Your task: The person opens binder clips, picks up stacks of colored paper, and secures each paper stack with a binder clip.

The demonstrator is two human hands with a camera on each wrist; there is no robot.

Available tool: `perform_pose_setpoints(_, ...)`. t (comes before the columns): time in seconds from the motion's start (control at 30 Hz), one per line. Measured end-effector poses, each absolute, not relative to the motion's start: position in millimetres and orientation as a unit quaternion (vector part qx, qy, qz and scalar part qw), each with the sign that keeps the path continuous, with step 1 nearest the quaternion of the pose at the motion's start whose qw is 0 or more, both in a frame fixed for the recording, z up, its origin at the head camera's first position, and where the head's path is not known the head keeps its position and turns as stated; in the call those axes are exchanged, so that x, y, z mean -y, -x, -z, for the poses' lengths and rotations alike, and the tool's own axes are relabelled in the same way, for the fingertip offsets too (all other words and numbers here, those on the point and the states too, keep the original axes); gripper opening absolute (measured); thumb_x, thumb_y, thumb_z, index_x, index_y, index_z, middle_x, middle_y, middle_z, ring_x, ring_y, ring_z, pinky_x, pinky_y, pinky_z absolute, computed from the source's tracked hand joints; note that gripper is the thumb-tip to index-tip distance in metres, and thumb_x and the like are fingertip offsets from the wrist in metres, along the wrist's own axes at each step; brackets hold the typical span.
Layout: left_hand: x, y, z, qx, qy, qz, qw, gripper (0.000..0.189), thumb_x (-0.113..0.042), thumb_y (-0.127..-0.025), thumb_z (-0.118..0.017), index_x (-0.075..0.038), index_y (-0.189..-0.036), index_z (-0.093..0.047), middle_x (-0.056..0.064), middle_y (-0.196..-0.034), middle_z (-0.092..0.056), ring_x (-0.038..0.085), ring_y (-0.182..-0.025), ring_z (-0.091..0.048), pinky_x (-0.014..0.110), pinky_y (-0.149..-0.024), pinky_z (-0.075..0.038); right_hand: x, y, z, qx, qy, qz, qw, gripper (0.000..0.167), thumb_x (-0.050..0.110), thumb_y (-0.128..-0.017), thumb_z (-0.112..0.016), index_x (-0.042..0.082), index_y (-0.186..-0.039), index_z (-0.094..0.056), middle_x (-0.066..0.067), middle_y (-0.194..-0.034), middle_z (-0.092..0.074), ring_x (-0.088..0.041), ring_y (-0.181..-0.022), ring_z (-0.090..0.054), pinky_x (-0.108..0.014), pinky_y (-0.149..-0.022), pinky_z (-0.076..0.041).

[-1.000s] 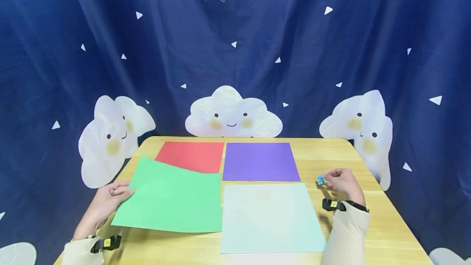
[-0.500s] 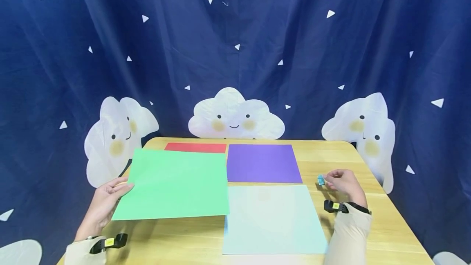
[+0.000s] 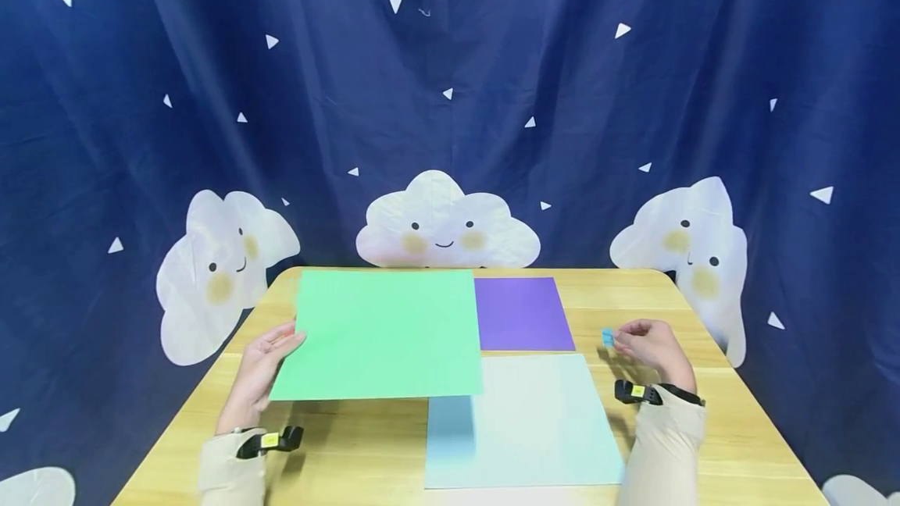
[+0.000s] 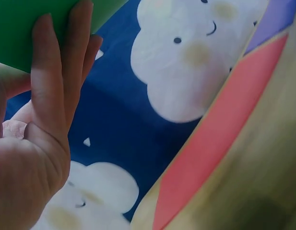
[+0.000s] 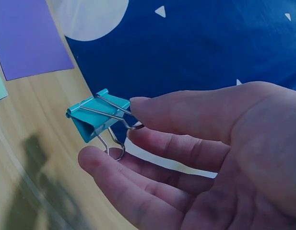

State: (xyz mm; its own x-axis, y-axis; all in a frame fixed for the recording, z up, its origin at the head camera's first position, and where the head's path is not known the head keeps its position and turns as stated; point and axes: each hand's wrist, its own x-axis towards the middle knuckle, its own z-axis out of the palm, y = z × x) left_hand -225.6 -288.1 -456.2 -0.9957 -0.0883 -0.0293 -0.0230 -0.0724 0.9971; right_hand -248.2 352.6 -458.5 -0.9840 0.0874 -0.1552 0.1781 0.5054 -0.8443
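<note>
Green paper (image 3: pixel 380 334) hides the red sheet (image 4: pixel 216 129) from the head view.

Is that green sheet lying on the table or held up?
Held up: the left hand grips the green sheet, which casts a shadow on the pale sheet below.

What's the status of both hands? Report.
Left hand holds rectangular green paper sheet, raised above wooden table. Right hand pinches turquoise metal binder clip. Green sheet hides flat red paper sheet from head view.
</note>
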Motion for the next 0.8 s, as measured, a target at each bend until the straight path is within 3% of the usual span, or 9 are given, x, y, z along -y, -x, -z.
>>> perform_pose_setpoints(0.2, 264, 246, 450, 0.647, -0.026, 0.762, -0.007, 0.016, -0.017, -0.104, -0.064, -0.03, -0.109, -0.07, -0.012, -0.093, -0.079, 0.004, -0.073, -0.074, 0.023, -0.065, -0.062, -352, 249, 458, -0.875, -0.068, 0.479, 0.026, 0.043, 0.022, -0.103, -0.062, -0.014, -0.126, -0.059, -0.025, -0.113, -0.072, -0.023, -0.093, -0.075, -0.034, -0.082, -0.062)
perform_pose_setpoints(0.37, 253, 258, 447, 0.65, -0.019, 0.76, -0.021, 0.013, -0.02, -0.104, -0.064, -0.027, -0.115, -0.065, -0.012, -0.094, -0.079, 0.004, -0.075, -0.074, 0.023, -0.066, -0.062, -343, 252, 458, -0.877, -0.048, 0.478, 0.003, 0.041, 0.022, -0.104, -0.062, -0.015, -0.123, -0.062, -0.029, -0.112, -0.072, -0.027, -0.094, -0.075, -0.037, -0.082, -0.064)
perform_pose_setpoints(0.53, 242, 268, 448, 0.641, -0.016, 0.767, -0.021, 0.013, -0.018, -0.103, -0.065, -0.024, -0.114, -0.066, -0.011, -0.094, -0.079, 0.005, -0.077, -0.074, 0.023, -0.068, -0.062, -326, 257, 454, -0.865, -0.031, 0.501, -0.002, 0.041, 0.024, -0.104, -0.063, -0.012, -0.123, -0.063, -0.026, -0.111, -0.073, -0.021, -0.093, -0.075, -0.038, -0.087, -0.064)
perform_pose_setpoints(0.7, 228, 278, 448, 0.633, -0.001, 0.773, -0.024, 0.014, -0.018, -0.103, -0.065, -0.021, -0.116, -0.066, -0.009, -0.092, -0.079, 0.006, -0.076, -0.074, 0.024, -0.068, -0.063, -309, 265, 447, -0.84, -0.011, 0.543, -0.007, 0.04, 0.024, -0.103, -0.065, -0.01, -0.123, -0.064, -0.019, -0.109, -0.075, -0.011, -0.089, -0.073, -0.028, -0.085, -0.063)
perform_pose_setpoints(0.8, 221, 283, 447, 0.639, -0.002, 0.769, -0.016, 0.013, -0.019, -0.102, -0.066, -0.022, -0.115, -0.067, -0.01, -0.089, -0.078, 0.006, -0.074, -0.074, 0.024, -0.067, -0.062, -300, 268, 443, -0.816, -0.001, 0.578, -0.011, 0.041, 0.024, -0.103, -0.066, -0.01, -0.125, -0.063, -0.016, -0.11, -0.074, -0.011, -0.091, -0.075, -0.026, -0.086, -0.063)
